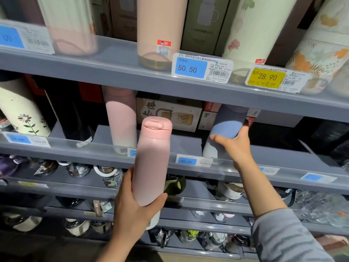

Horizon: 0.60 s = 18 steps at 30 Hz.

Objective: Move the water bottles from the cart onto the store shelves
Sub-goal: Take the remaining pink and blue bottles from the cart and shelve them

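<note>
My left hand grips a pink water bottle by its lower part and holds it upright in front of the middle shelf. My right hand is wrapped around a blue water bottle with a white base, which stands slightly tilted on the middle shelf behind the clear front rail. Another pink bottle stands on that shelf just left of the held one. No cart is in view.
The top shelf carries tall pink and flowered bottles with price tags 50.50 and 28.90. Boxes sit at the back of the middle shelf. A flowered cream bottle stands far left. Lower shelves hold glass cups.
</note>
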{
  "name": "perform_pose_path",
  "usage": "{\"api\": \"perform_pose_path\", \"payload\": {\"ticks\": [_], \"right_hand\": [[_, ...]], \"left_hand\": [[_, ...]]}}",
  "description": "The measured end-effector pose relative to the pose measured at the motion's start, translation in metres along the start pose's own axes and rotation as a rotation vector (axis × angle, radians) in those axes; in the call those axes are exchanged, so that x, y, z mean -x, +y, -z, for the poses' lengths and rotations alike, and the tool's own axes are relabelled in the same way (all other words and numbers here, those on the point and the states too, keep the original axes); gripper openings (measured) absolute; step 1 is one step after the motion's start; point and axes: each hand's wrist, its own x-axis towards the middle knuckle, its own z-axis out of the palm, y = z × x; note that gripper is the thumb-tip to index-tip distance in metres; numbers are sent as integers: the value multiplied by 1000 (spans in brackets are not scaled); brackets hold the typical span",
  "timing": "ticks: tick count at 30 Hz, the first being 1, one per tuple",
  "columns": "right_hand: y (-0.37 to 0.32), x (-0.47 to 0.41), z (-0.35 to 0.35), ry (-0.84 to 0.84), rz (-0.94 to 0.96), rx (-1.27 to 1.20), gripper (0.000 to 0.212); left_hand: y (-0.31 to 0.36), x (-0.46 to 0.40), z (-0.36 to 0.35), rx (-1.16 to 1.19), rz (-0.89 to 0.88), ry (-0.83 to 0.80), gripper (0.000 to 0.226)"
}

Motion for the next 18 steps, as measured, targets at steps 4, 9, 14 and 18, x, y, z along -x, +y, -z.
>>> {"api": "perform_pose_path", "payload": {"ticks": [4, 9, 14, 18], "right_hand": [[7, 0, 2, -22, 56, 16, 63], [17, 4, -2, -40, 92, -4, 66], [18, 65, 7, 226, 493, 143, 84], [-8, 130, -20, -267, 264, -78, 73]], "left_hand": [[-5, 0, 3, -14, -34, -12, 87], [-7, -1, 10, -80, -53, -26, 84], [-3, -1, 15, -92, -45, -64, 83], [8, 4, 5, -71, -63, -95, 80]]}}
